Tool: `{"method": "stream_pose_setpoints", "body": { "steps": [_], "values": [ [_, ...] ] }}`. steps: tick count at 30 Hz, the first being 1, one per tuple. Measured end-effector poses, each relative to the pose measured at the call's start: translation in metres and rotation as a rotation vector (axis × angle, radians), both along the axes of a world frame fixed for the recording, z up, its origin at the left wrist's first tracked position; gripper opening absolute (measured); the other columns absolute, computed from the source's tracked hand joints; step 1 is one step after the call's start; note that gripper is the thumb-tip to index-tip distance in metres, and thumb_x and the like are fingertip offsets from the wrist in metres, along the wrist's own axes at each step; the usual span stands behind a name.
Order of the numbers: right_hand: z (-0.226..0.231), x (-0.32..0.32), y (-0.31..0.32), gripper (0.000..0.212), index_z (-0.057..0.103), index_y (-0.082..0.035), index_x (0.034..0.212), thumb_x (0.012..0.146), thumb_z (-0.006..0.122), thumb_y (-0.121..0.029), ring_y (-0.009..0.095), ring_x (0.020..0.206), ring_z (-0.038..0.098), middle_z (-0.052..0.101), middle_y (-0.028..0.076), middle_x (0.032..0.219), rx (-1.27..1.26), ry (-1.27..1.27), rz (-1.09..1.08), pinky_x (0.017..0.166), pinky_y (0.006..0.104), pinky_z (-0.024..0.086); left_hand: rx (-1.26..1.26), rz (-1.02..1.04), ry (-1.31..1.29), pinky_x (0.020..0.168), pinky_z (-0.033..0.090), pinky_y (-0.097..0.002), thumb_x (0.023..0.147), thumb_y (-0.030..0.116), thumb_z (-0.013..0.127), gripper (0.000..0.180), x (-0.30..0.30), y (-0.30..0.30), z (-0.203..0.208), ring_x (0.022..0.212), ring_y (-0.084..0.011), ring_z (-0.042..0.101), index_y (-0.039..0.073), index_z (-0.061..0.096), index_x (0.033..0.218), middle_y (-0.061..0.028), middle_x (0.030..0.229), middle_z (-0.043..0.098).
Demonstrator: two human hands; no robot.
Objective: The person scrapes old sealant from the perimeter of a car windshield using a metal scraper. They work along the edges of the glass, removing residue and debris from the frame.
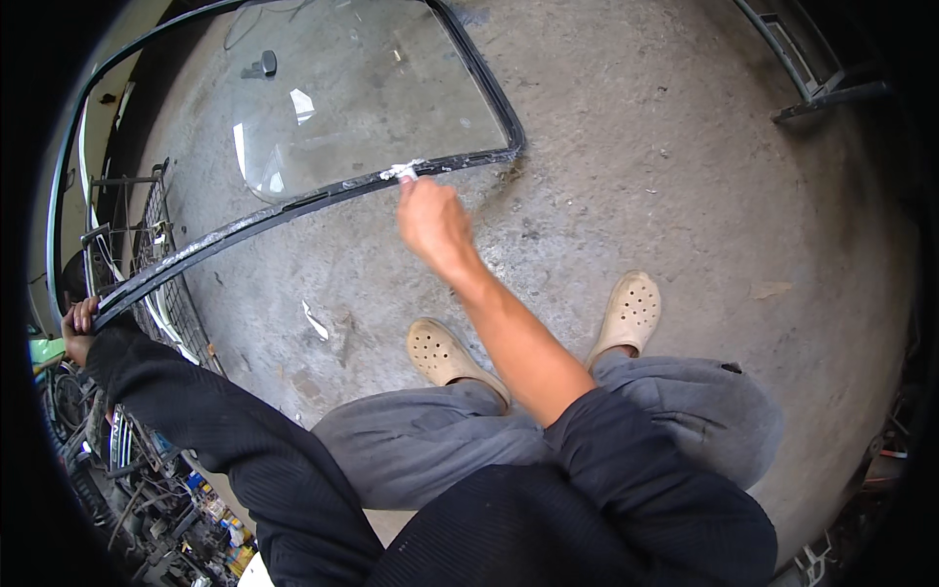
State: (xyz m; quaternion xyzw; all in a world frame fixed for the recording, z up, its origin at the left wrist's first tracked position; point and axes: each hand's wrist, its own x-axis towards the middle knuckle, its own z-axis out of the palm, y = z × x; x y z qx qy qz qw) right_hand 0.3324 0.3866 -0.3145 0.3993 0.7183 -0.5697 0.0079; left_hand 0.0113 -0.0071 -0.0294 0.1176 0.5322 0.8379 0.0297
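Observation:
A large dark window frame [240, 227] with rounded corners spans the upper left, its near rail running from my left hand to the right corner. A clear glass pane [362, 108] sits in its right part. My left hand [78, 323] is closed round the frame's left end, fingers over the rail. My right hand [435, 227] is closed on a crumpled white wad [401, 172], cloth or paper, and presses it against the near rail close to the right corner. Whitish smears show along the rail. My right palm is hidden from this view.
Behind the glass, a small dark object [261, 66] lies on the concrete floor [704, 196]. A white scrap [315, 321] lies left of my beige clogs [631, 311]. Wire mesh [155, 223] and piled parts [147, 489] crowd the left. Another dark frame [822, 93] stands at upper right.

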Motion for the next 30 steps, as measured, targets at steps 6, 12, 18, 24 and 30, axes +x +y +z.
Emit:
{"method": "stream_pose_setpoints", "body": {
  "steps": [6,12,18,24,30],
  "values": [
    [-0.004,0.005,0.023,0.048,0.064,0.006,0.092,0.096,0.037,-0.033,0.045,0.089,0.061,0.062,0.031,0.091,-0.029,-0.035,-0.011,0.080,0.0509,0.048,-0.046,0.096,-0.016,0.063,0.035,-0.0272,0.075,0.004,0.048,0.026,0.011,0.019,-0.005,0.051,-0.0119,0.035,0.013,0.031,0.059,0.0001,0.054,0.030],
    [0.015,-0.006,0.012,0.048,0.065,0.003,0.098,0.097,0.036,-0.035,0.038,0.093,0.063,0.065,0.024,0.096,-0.016,-0.101,0.119,0.082,0.0447,0.049,0.004,0.007,-0.006,0.064,0.036,-0.0280,0.076,0.003,0.048,0.026,0.004,0.014,-0.005,0.051,-0.0125,0.035,0.012,0.030,0.059,-0.0005,0.055,0.029],
    [0.014,-0.005,0.028,0.046,0.066,0.003,0.097,0.097,0.037,-0.033,0.038,0.095,0.062,0.064,0.024,0.100,0.011,-0.131,0.110,0.082,0.0433,0.049,-0.043,0.056,0.023,0.065,0.036,-0.0281,0.076,0.002,0.047,0.026,0.012,0.027,-0.005,0.052,-0.0128,0.035,0.012,0.030,0.059,-0.0006,0.055,0.030],
    [0.008,-0.009,0.028,0.045,0.066,0.002,0.098,0.096,0.038,-0.033,0.039,0.097,0.061,0.064,0.024,0.101,-0.013,-0.138,0.122,0.084,0.0448,0.048,-0.049,0.026,-0.025,0.067,0.035,-0.0284,0.076,0.002,0.046,0.026,0.002,0.013,0.002,0.054,-0.0125,0.035,0.013,0.030,0.059,-0.0005,0.055,0.030],
    [0.024,-0.012,0.020,0.045,0.065,0.002,0.099,0.095,0.038,-0.034,0.039,0.099,0.060,0.062,0.026,0.104,0.003,-0.109,0.193,0.086,0.0445,0.047,-0.045,-0.051,-0.022,0.066,0.035,-0.0291,0.077,0.004,0.046,0.025,-0.003,0.007,0.000,0.054,-0.0127,0.034,0.013,0.030,0.059,-0.0012,0.056,0.030]
  ]
}}
